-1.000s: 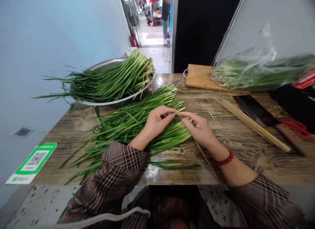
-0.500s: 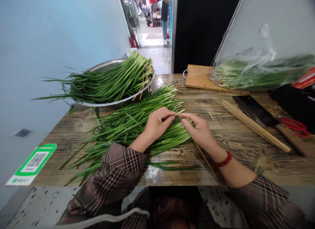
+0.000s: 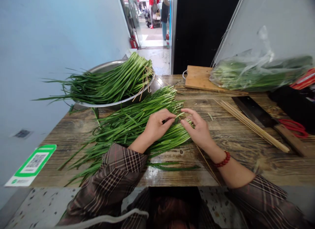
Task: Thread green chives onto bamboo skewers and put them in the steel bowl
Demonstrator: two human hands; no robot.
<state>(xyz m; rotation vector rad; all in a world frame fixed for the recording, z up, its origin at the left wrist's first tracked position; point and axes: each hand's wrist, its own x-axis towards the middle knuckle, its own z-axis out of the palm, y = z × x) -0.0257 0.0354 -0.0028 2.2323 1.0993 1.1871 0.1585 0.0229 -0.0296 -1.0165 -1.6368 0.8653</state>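
A pile of garlic chives [image 3: 133, 119] lies on the wooden table, white ends to the right. Above it, my left hand [image 3: 157, 125] pinches one chive stalk [image 3: 180, 115] near its pale end between thumb and forefinger. My right hand [image 3: 200, 130], wearing a red bead bracelet [image 3: 223, 159], is close beside it. A thin bamboo skewer [image 3: 208, 163] runs beneath that palm, its tip at the stalk and its other end toward the table's front edge. My right forefinger is raised off the stalk; the lower fingers, partly hidden, hold the skewer.
A steel basin [image 3: 118, 102] at back left holds skewered chives [image 3: 105, 81]. At right are loose bamboo skewers [image 3: 253, 125], a cleaver [image 3: 256, 110], red-handled scissors [image 3: 294, 127], a cutting board [image 3: 198, 78] and bagged chives [image 3: 256, 73]. A QR-code card [image 3: 33, 163] lies left.
My right forefinger has lifted away from the chive stalk, widening the gap between thumb and forefinger. My left hand keeps its pinch with little movement.
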